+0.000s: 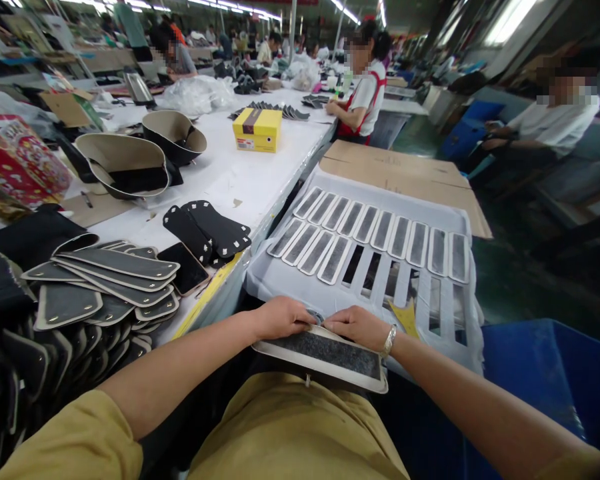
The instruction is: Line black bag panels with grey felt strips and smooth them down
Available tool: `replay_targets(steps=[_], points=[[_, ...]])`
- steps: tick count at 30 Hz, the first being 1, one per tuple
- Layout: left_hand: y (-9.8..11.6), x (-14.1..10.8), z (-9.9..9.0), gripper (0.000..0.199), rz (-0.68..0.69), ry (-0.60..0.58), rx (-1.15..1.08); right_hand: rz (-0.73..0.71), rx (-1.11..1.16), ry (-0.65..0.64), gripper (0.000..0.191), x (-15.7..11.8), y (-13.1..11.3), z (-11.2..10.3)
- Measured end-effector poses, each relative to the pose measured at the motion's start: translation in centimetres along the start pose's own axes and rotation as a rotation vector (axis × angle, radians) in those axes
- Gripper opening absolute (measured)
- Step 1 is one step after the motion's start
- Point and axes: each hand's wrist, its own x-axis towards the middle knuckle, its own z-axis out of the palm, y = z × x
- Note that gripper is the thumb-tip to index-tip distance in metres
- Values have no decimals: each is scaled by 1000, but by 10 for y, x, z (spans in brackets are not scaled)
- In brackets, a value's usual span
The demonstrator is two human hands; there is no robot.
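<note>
Close to my waist is a long dark grey panel with a cream border point(330, 352), tilted, with a small metal stud on its near side. My left hand point(283, 317) is closed, fingers pinching its far edge near the middle. Just to the right, my right hand point(359, 325) also pinches that edge, thumb and fingers together. A small greyish bit shows between the two hands, too small to name. Beyond them, a white cloth-covered rack point(433, 290) bears rows of similar cream-edged dark strips point(334, 212).
Left on the white table point(275, 173) lie stacked black cream-edged pieces point(115, 267), black flaps point(215, 227), a phone point(184, 267), open bag bodies point(123, 160) and a yellow box point(257, 130). A blue bin point(545, 373) stands right. Co-workers point(363, 87) are farther off.
</note>
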Motion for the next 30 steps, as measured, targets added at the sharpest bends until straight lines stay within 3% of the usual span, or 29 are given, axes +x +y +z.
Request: replay_targets(steps=[8, 16, 20, 26, 30], points=[[-2, -2, 5, 27, 183, -35, 251, -26, 43, -168, 49, 12, 13, -7], [1, -3, 8, 30, 189, -31, 248, -119, -8, -213, 49, 15, 13, -4], [-6, -5, -7, 29, 92, -66, -81, -168, -111, -200, 41, 14, 6, -3], [-43, -1, -24, 26, -295, -220, -788, -164, -94, -193, 42, 16, 11, -4], [-55, 2, -22, 30, -380, -236, -888, -164, -64, -220, 47, 18, 14, -6]])
